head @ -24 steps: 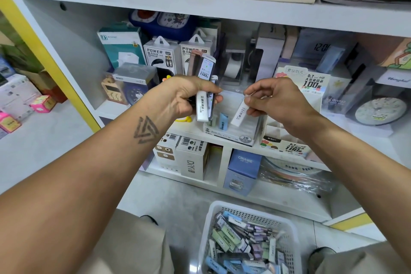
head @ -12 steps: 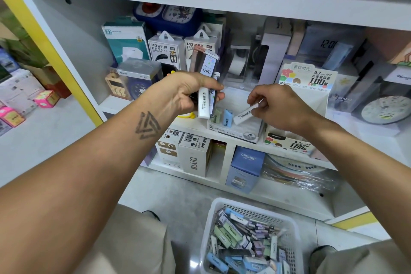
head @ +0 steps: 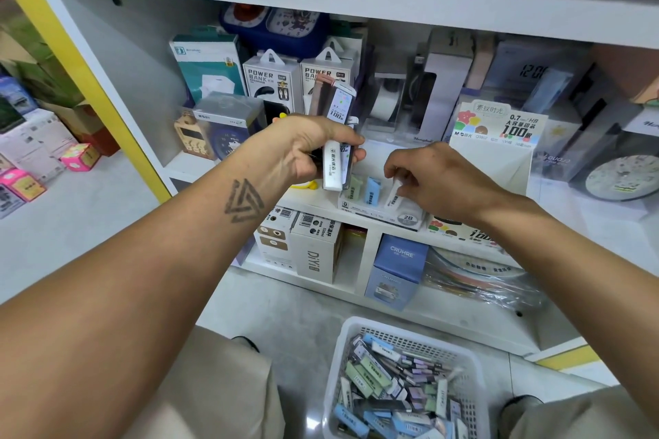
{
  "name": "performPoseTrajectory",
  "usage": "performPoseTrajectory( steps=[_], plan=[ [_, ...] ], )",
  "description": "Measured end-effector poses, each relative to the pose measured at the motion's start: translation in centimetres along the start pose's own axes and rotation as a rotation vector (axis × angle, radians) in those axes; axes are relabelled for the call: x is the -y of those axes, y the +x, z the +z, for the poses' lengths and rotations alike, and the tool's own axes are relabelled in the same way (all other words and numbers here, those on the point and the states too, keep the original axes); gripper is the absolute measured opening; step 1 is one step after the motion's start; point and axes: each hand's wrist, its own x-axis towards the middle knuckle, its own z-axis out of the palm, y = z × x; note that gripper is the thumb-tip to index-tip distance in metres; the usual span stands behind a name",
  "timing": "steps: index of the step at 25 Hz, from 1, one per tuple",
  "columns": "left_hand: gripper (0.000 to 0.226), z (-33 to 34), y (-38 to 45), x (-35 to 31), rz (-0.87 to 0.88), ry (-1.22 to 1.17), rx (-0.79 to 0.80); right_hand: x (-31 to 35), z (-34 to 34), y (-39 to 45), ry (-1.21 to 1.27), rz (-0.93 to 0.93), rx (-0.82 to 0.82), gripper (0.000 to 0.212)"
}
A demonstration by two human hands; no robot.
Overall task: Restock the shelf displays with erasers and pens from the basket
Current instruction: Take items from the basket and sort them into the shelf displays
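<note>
We see our left hand [head: 306, 150] raised in front of the white shelf unit [head: 321, 205], its grip closed around a bundle of items: a white rectangular eraser with black print [head: 331, 167] at the front and, behind it, several tall slim lead-refill cases [head: 337, 103] that stick up above the knuckles. Our right hand [head: 438, 182] reaches down into the small white cardboard display box marked 2B [head: 406, 218], which sits on the shelf edge; its fingertips pinch a second white eraser [head: 392, 197] that stands tilted inside the box. Just to the left in the same box stand a pale green eraser [head: 354, 188] and a light blue eraser [head: 372, 189], both upright and close together. Beside the box, to the right, rises a white display card printed 0.7 HB 100 [head: 499, 128]. On the floor below, between our knees, stands the white plastic mesh basket [head: 342, 349], heaped with blue, green and white erasers and slim dark cases [head: 392, 388]. Power bank boxes [head: 271, 82] and a grey round clock [head: 613, 175] stand further back on the shelf.
</note>
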Motion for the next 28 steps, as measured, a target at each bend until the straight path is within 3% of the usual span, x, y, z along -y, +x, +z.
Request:
performPoseTrajectory(
  steps=[4,6,8,10,11,14,16,18,20,23,26,28],
  plan=[
    [0.016,0.4,0.0,0.1,0.023,-0.037,-0.001,0.4,1.1,-0.1,0.075,0.090,0.041,0.013],
    [0.017,0.8,0.2,0.2,0.044,-0.058,-0.008,0.9,0.8,0.1,0.090,0.098,-0.065,0.010],
    [0.017,1.4,0.1,0.2,0.047,-0.063,-0.041,1.8,-0.1,0.4,0.307,0.150,-0.218,0.013],
    [0.010,2.1,-0.1,0.5,0.050,-0.038,-0.046,3.1,-1.1,0.4,0.658,0.241,-0.200,0.011],
    [0.008,2.4,-0.2,0.7,0.066,-0.030,-0.045,3.6,-1.2,0.4,0.721,0.259,-0.158,0.021],
    [0.034,3.3,0.3,1.2,0.099,-0.074,-0.056,4.6,-0.6,0.3,0.573,0.289,-0.116,0.047],
    [0.007,3.9,0.1,1.2,0.102,-0.129,-0.054,4.6,-0.7,0.5,0.573,0.325,-0.135,0.047],
    [0.051,4.1,0.2,1.1,0.088,-0.157,-0.094,4.1,-1.1,0.6,0.635,0.336,-0.129,0.041],
    [0.062,4.3,0.5,1.1,0.093,-0.180,-0.112,3.5,-1.5,0.5,0.680,0.328,-0.113,0.037],
    [0.053,4.3,0.5,1.2,0.074,-0.215,-0.120,3.1,-1.5,0.2,0.757,0.315,-0.085,0.046],
    [0.024,3.8,1.0,1.2,0.091,-0.214,-0.128,2.7,-1.6,0.1,0.788,0.281,-0.069,0.065],
    [0.012,3.4,1.1,1.1,0.095,-0.226,-0.125,1.8,-2.0,0.1,0.821,0.260,-0.100,0.061]
  ],
)
